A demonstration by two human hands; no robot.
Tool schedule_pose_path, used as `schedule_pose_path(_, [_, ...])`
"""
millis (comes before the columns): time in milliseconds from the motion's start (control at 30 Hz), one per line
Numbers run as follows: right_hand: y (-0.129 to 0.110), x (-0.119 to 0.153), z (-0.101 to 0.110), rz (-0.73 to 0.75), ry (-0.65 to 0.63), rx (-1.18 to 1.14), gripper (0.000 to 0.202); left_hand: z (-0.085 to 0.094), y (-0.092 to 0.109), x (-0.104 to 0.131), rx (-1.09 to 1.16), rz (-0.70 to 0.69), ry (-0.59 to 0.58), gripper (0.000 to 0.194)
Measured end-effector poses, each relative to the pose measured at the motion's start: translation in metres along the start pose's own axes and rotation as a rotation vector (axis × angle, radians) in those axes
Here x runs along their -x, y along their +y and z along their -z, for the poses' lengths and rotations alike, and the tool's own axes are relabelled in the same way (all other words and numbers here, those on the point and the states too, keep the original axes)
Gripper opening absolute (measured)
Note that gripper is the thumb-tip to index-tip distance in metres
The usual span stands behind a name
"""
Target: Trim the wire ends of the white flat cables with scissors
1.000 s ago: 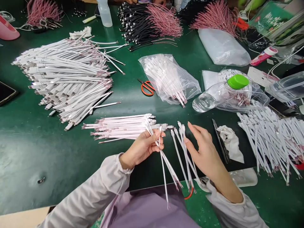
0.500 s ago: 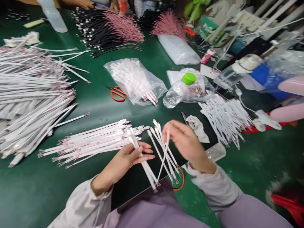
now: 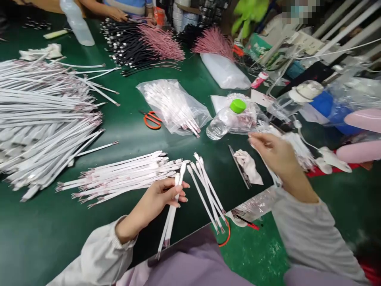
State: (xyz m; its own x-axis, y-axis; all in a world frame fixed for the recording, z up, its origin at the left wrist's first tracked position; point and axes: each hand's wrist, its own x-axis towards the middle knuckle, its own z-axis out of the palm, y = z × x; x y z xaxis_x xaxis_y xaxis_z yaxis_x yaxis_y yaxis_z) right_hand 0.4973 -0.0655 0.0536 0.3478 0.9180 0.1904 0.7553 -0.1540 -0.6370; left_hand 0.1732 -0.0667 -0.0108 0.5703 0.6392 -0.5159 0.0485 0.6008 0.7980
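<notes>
Between thumb and fingers, my left hand (image 3: 165, 192) holds a few flat white cables (image 3: 172, 218), plug ends up and stripped wire ends down near the table edge. My right hand (image 3: 275, 161) is at the right-hand pile of white cables (image 3: 299, 149), covering much of it. Its fingers are pinched together, and a white cable (image 3: 269, 171) runs from the fingertips under the hand. Several loose white cables (image 3: 210, 194) lie between my hands. A flat bundle of white cables (image 3: 122, 176) lies left of my left hand.
A large cable heap (image 3: 50, 123) covers the left side. Farther back are orange-handled scissors (image 3: 152, 120), a bagged cable bundle (image 3: 174, 105) and a green-capped bottle (image 3: 222, 123). A crumpled cloth (image 3: 248, 165) lies at right. A co-worker's hand (image 3: 117, 15) is behind black cables (image 3: 127, 43).
My right hand has moved right, from the loose cables to the right-hand pile. My left hand stays near its place, and its cables have swung so their lower ends point left.
</notes>
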Motion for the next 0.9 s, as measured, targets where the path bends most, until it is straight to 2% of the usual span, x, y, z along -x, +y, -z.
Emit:
schedule_pose_path(67, [-0.032, 0.023, -0.043, -0.016, -0.439, -0.245, 0.034, 0.0, -0.004, 0.0, 0.091, -0.007, 0.005, 0.04])
schedule_pose_path(100, [-0.048, 0.032, -0.064, 0.001, -0.611, -0.345, 0.035, 0.0, -0.005, 0.0, 0.141, -0.018, 0.007, 0.039])
schedule_pose_path(167, [-0.074, 0.044, -0.1, 0.034, -0.854, -0.504, 0.03, 0.001, -0.007, 0.001, 0.238, -0.051, 0.028, 0.039])
schedule_pose_path(233, [-0.088, 0.045, -0.126, 0.006, -0.984, -0.669, 0.03, 0.004, -0.008, 0.001, 0.316, -0.089, 0.064, 0.041])
schedule_pose_path(300, [-0.091, 0.043, -0.142, -0.056, -1.021, -0.807, 0.031, 0.006, -0.007, 0.002, 0.359, -0.112, 0.081, 0.042])
schedule_pose_path(367, [-0.088, 0.041, -0.149, -0.114, -0.998, -0.897, 0.032, 0.008, -0.006, 0.003, 0.366, -0.128, 0.071, 0.043])
schedule_pose_path(467, [-0.084, 0.043, -0.149, -0.154, -0.89, -0.938, 0.034, 0.007, -0.006, 0.004, 0.297, -0.156, 0.068, 0.042])
schedule_pose_path(600, [-0.086, 0.048, -0.147, -0.114, -0.757, -0.89, 0.035, 0.005, -0.006, 0.004, 0.157, -0.176, 0.066, 0.042])
schedule_pose_path(900, [-0.085, 0.049, -0.15, -0.137, -0.799, -0.893, 0.029, 0.009, -0.009, 0.003, 0.098, -0.217, 0.056, 0.042])
